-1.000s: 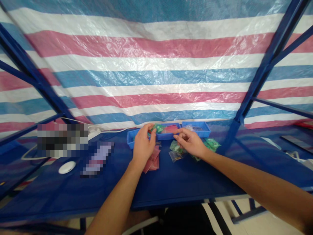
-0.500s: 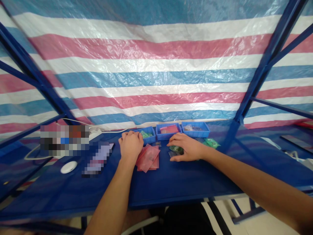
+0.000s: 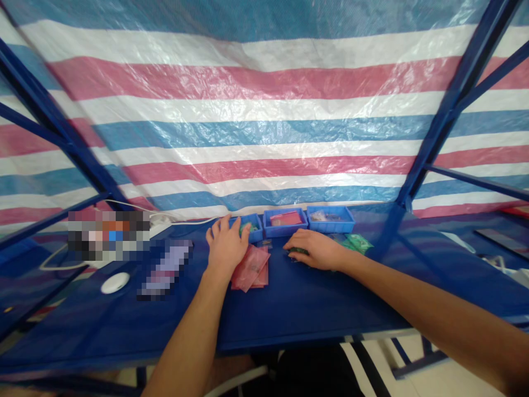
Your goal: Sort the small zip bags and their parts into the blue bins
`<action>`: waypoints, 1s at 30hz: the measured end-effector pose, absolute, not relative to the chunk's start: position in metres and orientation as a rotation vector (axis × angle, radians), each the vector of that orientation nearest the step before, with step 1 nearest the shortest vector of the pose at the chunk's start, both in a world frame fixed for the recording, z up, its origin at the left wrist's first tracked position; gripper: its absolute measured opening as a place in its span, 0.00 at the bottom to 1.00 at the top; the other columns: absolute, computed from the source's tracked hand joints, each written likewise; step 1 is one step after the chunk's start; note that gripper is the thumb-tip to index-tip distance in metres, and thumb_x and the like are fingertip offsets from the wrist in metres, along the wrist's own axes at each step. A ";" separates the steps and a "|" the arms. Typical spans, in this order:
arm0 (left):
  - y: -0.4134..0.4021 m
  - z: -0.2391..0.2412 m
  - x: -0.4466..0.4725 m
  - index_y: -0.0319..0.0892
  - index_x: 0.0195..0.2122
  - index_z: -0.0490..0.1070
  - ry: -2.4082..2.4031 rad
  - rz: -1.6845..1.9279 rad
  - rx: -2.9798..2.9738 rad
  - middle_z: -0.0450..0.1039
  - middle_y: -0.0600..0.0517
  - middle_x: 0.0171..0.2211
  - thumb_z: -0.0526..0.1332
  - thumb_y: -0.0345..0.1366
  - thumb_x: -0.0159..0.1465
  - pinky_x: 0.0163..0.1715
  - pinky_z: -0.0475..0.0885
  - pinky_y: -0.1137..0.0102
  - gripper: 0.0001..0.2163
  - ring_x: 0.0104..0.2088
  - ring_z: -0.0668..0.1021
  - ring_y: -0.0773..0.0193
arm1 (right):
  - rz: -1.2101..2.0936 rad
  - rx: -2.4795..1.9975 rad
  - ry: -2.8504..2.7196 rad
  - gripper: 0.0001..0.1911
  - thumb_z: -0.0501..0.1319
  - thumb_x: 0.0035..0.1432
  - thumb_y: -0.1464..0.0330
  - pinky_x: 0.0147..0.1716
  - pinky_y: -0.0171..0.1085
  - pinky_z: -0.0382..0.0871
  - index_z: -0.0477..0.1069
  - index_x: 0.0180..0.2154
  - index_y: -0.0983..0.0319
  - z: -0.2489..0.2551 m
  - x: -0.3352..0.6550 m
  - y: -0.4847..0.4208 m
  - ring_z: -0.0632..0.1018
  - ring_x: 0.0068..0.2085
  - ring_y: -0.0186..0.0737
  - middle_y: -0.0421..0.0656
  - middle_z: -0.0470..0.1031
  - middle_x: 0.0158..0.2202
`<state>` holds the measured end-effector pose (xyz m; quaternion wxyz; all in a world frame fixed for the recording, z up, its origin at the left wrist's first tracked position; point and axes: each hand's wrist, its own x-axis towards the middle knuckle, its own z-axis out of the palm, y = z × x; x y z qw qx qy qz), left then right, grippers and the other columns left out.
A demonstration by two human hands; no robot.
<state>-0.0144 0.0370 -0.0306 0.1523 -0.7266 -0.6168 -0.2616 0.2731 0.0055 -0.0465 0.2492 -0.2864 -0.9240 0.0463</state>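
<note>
The left hand (image 3: pixel 227 242) is over the near left end of the left tray (image 3: pixel 255 236), fingers spread. Nothing shows in its grasp, so it looks released; the spread probably suits loose bags better than a fist would. Whether it touches the green bags (image 3: pixel 252 226) inside, I cannot tell.

The right hand (image 3: pixel 318 251) lies low on the table (image 3: pixel 289 309), fingers curled over a dark bag (image 3: pixel 298 251). The palm hides most of it, so I cannot tell if it is pinched or only covered.

The 3 trays stand in 1 row behind the hands, likely to put each within a short reach. The middle tray (image 3: pixel 285 230) holds red bags, the right tray (image 3: pixel 331 226) clear ones, perhaps sorted by colour. A red pile (image 3: pixel 250 268) lies between the hands, and a green bag (image 3: pixel 357 242) beyond the right wrist.
</note>
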 end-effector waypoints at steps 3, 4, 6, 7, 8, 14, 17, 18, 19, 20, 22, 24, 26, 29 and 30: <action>0.036 -0.028 -0.010 0.43 0.61 0.73 -1.636 -0.901 -2.142 0.64 0.38 0.67 0.53 0.48 0.74 0.64 0.61 0.42 0.22 0.66 0.65 0.40 | 0.099 -0.843 -2.476 0.14 0.58 0.72 0.67 0.53 0.45 0.74 0.76 0.55 0.60 -0.048 0.273 0.006 0.80 0.50 0.47 0.48 0.82 0.49; 0.036 -0.025 -0.007 0.43 0.60 0.73 -1.575 -0.954 -2.184 0.65 0.39 0.66 0.53 0.47 0.74 0.65 0.61 0.44 0.21 0.66 0.66 0.42 | 0.077 -0.861 -2.458 0.15 0.58 0.72 0.67 0.52 0.45 0.75 0.76 0.56 0.60 -0.049 0.273 0.006 0.81 0.49 0.47 0.48 0.82 0.50; 0.033 -0.020 -0.002 0.44 0.58 0.74 -1.422 -1.050 -2.311 0.69 0.41 0.64 0.55 0.45 0.74 0.67 0.62 0.48 0.18 0.65 0.68 0.46 | 0.044 -0.888 -2.388 0.15 0.57 0.73 0.68 0.52 0.45 0.76 0.77 0.55 0.59 -0.048 0.272 0.005 0.82 0.49 0.47 0.48 0.83 0.49; 0.030 -0.018 0.002 0.44 0.57 0.75 -1.330 -1.086 -2.393 0.70 0.43 0.62 0.56 0.44 0.74 0.68 0.62 0.50 0.17 0.65 0.69 0.48 | 0.044 -0.896 -2.332 0.14 0.57 0.73 0.68 0.52 0.45 0.76 0.77 0.55 0.58 -0.047 0.272 0.004 0.82 0.49 0.46 0.47 0.83 0.49; 0.027 -0.016 0.007 0.45 0.57 0.75 -1.233 -1.119 -2.478 0.73 0.44 0.60 0.57 0.43 0.73 0.68 0.62 0.52 0.16 0.65 0.69 0.50 | 0.055 -0.901 -2.262 0.14 0.57 0.73 0.67 0.52 0.44 0.76 0.78 0.54 0.57 -0.045 0.271 0.003 0.83 0.49 0.46 0.46 0.84 0.49; 0.010 -0.024 0.039 0.48 0.65 0.68 -1.052 -1.197 -2.856 0.75 0.45 0.61 0.68 0.46 0.65 0.65 0.68 0.53 0.28 0.63 0.75 0.50 | 0.238 -0.872 -1.866 0.12 0.61 0.71 0.64 0.51 0.42 0.78 0.80 0.52 0.53 -0.038 0.265 -0.007 0.85 0.48 0.44 0.41 0.85 0.49; 0.008 -0.028 0.046 0.49 0.64 0.69 -1.173 -1.254 -2.914 0.79 0.46 0.57 0.69 0.44 0.65 0.58 0.73 0.56 0.27 0.56 0.80 0.50 | 0.360 -0.854 -1.808 0.12 0.62 0.70 0.63 0.52 0.45 0.79 0.80 0.51 0.53 -0.038 0.260 -0.012 0.85 0.49 0.47 0.42 0.85 0.49; 0.008 -0.028 0.046 0.49 0.64 0.69 -1.206 -1.281 -2.949 0.81 0.47 0.54 0.68 0.42 0.65 0.55 0.75 0.58 0.25 0.53 0.82 0.52 | 0.396 -0.847 -1.805 0.12 0.62 0.70 0.63 0.52 0.46 0.79 0.80 0.51 0.53 -0.038 0.258 -0.013 0.85 0.49 0.47 0.42 0.85 0.49; 0.008 -0.027 0.046 0.50 0.63 0.69 -1.233 -1.323 -2.978 0.82 0.49 0.50 0.67 0.41 0.66 0.52 0.76 0.60 0.24 0.49 0.83 0.53 | 0.429 -0.839 -1.804 0.12 0.62 0.70 0.63 0.51 0.47 0.80 0.79 0.52 0.52 -0.038 0.256 -0.015 0.85 0.49 0.48 0.42 0.84 0.49; 0.008 -0.025 0.046 0.50 0.62 0.69 -1.253 -1.371 -2.996 0.83 0.50 0.46 0.66 0.40 0.67 0.50 0.77 0.62 0.22 0.46 0.84 0.55 | 0.456 -0.830 -1.799 0.14 0.63 0.69 0.62 0.50 0.46 0.80 0.78 0.54 0.52 -0.039 0.255 -0.015 0.84 0.48 0.47 0.43 0.83 0.51; 0.008 -0.020 0.044 0.49 0.60 0.71 -1.291 -1.468 -2.971 0.84 0.52 0.41 0.65 0.40 0.67 0.49 0.77 0.63 0.19 0.43 0.84 0.56 | 0.486 -0.811 -1.757 0.18 0.64 0.67 0.62 0.47 0.45 0.81 0.75 0.57 0.52 -0.040 0.253 -0.015 0.84 0.48 0.47 0.46 0.81 0.55; 0.008 -0.017 0.043 0.48 0.56 0.74 -1.320 -1.539 -2.913 0.84 0.52 0.41 0.66 0.39 0.67 0.51 0.76 0.63 0.17 0.44 0.84 0.56 | 0.524 -0.796 -1.690 0.21 0.66 0.66 0.62 0.46 0.44 0.82 0.72 0.59 0.53 -0.043 0.252 -0.012 0.83 0.49 0.47 0.48 0.79 0.55; 0.008 -0.015 0.043 0.47 0.54 0.75 -1.326 -1.582 -2.884 0.83 0.51 0.42 0.66 0.38 0.67 0.52 0.76 0.63 0.15 0.46 0.84 0.56 | 0.606 -0.791 -1.643 0.23 0.67 0.65 0.61 0.47 0.44 0.81 0.70 0.60 0.54 -0.048 0.251 -0.007 0.82 0.50 0.47 0.47 0.79 0.53; 0.008 -0.018 0.044 0.47 0.54 0.75 -1.316 -1.647 -2.888 0.83 0.50 0.44 0.65 0.37 0.67 0.53 0.76 0.62 0.14 0.47 0.84 0.56 | 0.781 -0.785 -1.618 0.22 0.67 0.63 0.58 0.44 0.43 0.82 0.70 0.57 0.54 -0.056 0.252 0.001 0.83 0.46 0.46 0.45 0.81 0.47; 0.009 -0.019 0.044 0.46 0.53 0.75 -1.311 -1.673 -2.908 0.83 0.50 0.44 0.65 0.37 0.67 0.52 0.76 0.62 0.14 0.46 0.84 0.56 | 0.830 -0.780 -1.602 0.21 0.68 0.63 0.58 0.41 0.42 0.82 0.71 0.55 0.54 -0.059 0.252 0.003 0.83 0.45 0.45 0.44 0.82 0.46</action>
